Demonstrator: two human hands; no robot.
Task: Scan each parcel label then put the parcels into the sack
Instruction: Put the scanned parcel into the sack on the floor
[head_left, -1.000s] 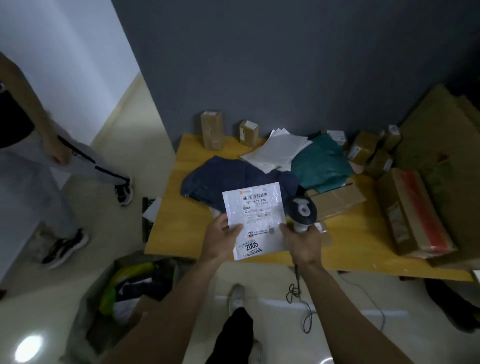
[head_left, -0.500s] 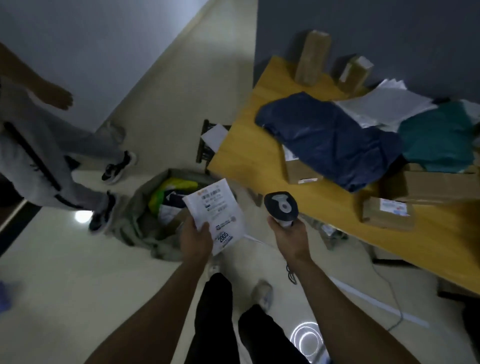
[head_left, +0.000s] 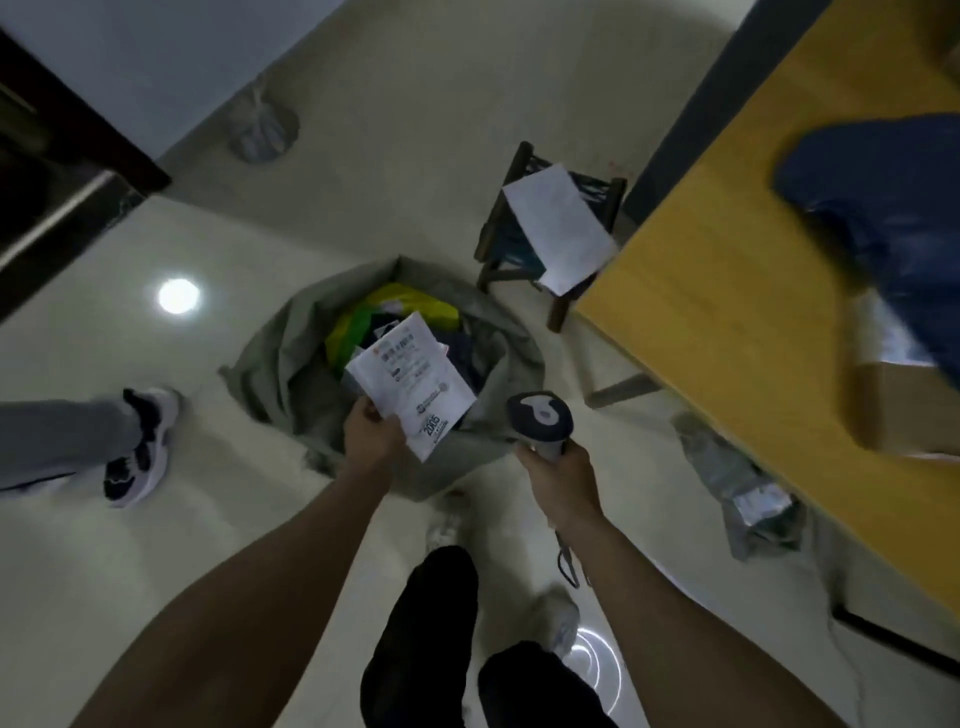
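Note:
My left hand pinches a flat white parcel by its near corner, label up, right over the open mouth of the grey-green sack on the floor. Inside the sack lie a yellow-green bag and dark parcels. My right hand grips the handle of a grey barcode scanner, head up, to the right of the sack; its cable hangs below my wrist.
The yellow table fills the right side with a blue bag parcel and a cardboard box on it. A small stool holds a white sheet. A grey bag lies under the table. Another person's leg and shoe stand at left.
I turned from the table toward the floor. My left hand carried the white parcel down and left until it hangs over the sack. The scanner moved away from the label.

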